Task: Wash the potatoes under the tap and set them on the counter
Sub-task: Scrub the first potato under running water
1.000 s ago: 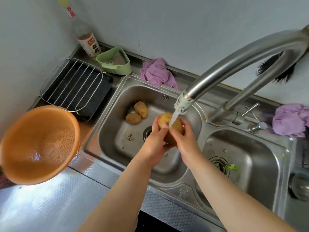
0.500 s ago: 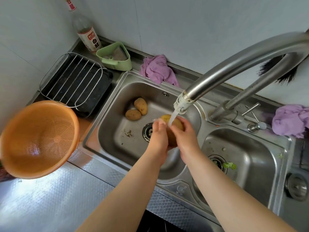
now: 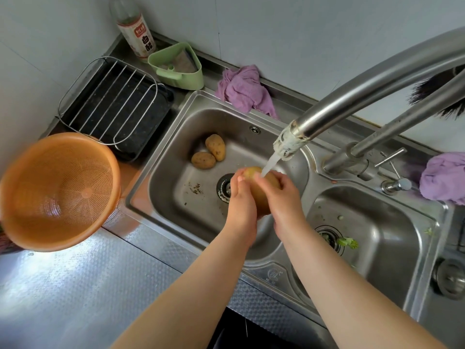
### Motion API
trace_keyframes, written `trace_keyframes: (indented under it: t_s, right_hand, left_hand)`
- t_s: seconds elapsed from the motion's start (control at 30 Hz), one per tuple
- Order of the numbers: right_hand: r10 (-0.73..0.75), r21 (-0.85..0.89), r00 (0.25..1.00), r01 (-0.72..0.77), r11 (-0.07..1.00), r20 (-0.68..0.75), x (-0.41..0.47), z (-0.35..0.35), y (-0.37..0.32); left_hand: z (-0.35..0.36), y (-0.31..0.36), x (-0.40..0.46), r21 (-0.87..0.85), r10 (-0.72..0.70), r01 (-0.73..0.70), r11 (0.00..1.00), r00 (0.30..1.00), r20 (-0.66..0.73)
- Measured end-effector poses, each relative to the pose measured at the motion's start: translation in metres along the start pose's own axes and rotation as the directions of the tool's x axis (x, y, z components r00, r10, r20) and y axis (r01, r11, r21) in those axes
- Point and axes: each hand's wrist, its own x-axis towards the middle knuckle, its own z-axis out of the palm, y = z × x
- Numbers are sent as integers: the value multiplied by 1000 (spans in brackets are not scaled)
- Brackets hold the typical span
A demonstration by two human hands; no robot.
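Counter: I am looking down at a steel counter point(image 3: 63, 293) running along a pale wall, with a double sink point(image 3: 176, 127) set into it.
Tap: a curved steel tap point(image 3: 352, 94) is reaching over the left basin, and water point(image 3: 270, 163) is running from its spout.
Held potato: I am seeing one potato point(image 3: 261, 195) sitting right under the stream, above the left basin's drain.
Left hand: the left hand point(image 3: 241, 210) is gripping the potato from the left, fingers curled up around it.
Right hand: the right hand point(image 3: 281, 197) is holding the same potato from the right, fingers wrapped over its top where the water is landing.
Other potatoes: two potatoes point(image 3: 208, 153) are lying touching each other on the floor of the left basin, near its back left corner, well apart from the hands.
Colander: an orange colander point(image 3: 57, 192) is standing on the counter left of the sink.
Rack: a wire rack point(image 3: 110, 102) is lying over a black tray behind the colander.
Cloths: one purple cloth point(image 3: 244, 90) is lying behind the left basin; another point(image 3: 442, 177) is lying at the far right.
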Motion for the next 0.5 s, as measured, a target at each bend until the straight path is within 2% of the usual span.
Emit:
trace_keyframes:
  t_s: [0.07,0.13,0.27,0.37,0.43,0.5]
  right_hand:
    - [8,7,998,-8,1000,-61,3,-1,-6]
    - [9,-16,998,-10,1000,-68,3,-2,-7]
    - [-23,-19,998,21,1000,-66,-3,-1,-5]
    - [0,17,998,-1,1000,64,-9,-1,1]
    - [41,29,985,-46,998,165,-14,-1,2]
    - [66,25,989,-70,997,135,-15,-1,0]
  left_hand:
    - [-3,-2,-6,-54,14,-7,999,992,128]
    - [-4,0,-9,-15,6,-3,1000,986,168]
    - [3,7,-8,34,1,0,999,999,-50]
    - [2,12,-4,-53,7,-18,998,980,-197]
    - [-1,16,-3,-56,7,-22,998,969,-248]
    - [-1,13,-6,-18,33,-39,999,965,-261]
